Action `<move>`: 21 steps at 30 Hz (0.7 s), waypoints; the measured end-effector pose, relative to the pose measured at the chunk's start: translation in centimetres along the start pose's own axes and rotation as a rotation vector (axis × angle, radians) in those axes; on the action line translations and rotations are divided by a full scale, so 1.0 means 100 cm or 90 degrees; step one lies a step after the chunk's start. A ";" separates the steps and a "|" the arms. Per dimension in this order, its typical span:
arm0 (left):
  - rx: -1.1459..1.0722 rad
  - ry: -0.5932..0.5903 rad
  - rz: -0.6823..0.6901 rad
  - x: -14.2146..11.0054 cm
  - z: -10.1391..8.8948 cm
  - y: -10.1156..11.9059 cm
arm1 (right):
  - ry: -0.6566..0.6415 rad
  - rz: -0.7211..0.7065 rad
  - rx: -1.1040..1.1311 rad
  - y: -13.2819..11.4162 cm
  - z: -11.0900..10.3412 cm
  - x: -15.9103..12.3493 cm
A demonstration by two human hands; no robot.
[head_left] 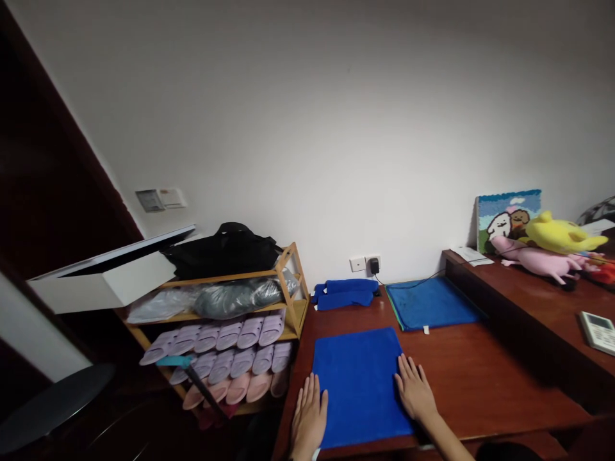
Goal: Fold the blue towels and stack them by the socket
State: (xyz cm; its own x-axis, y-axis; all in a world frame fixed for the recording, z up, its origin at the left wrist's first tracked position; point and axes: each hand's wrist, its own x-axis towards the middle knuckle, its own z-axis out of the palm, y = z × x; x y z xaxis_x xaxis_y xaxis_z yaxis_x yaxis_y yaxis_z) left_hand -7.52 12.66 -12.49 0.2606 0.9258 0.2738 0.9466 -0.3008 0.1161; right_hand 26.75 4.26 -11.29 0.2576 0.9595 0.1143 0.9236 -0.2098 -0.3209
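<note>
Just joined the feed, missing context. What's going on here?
A person's left hand and right hand lie flat at the side edges of a blue towel on a reddish-brown wooden desk. Behind it are a bunched blue cloth and another flat blue towel. To the left stands a wooden shoe rack holding pink and lilac slippers.
</note>
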 end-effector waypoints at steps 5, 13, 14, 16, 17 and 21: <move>-0.017 0.123 0.053 -0.007 -0.008 0.032 | 0.013 -0.017 0.011 0.006 0.017 -0.041; -0.121 -0.052 0.296 -0.029 -0.014 0.188 | -0.025 -0.034 0.005 0.001 -0.001 -0.051; -0.119 -0.065 0.294 -0.030 -0.012 0.192 | -0.028 -0.037 0.004 0.001 -0.002 -0.051; -0.106 -0.070 0.280 -0.032 -0.009 0.182 | -0.025 -0.030 0.004 0.001 -0.003 -0.051; -0.097 -0.067 0.268 -0.033 -0.007 0.169 | -0.023 -0.024 0.005 0.000 -0.003 -0.051; -0.049 -0.056 0.160 -0.046 -0.006 0.092 | -0.016 -0.005 0.018 -0.001 0.001 -0.052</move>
State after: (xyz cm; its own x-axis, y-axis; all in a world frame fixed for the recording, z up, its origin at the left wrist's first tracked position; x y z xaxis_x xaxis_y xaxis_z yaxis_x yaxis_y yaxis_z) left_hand -0.09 5.48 -12.12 0.5036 0.8354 0.2201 0.8340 -0.5366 0.1285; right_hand 25.31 -0.73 -11.94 0.2428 0.9656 0.0929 0.9170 -0.1972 -0.3468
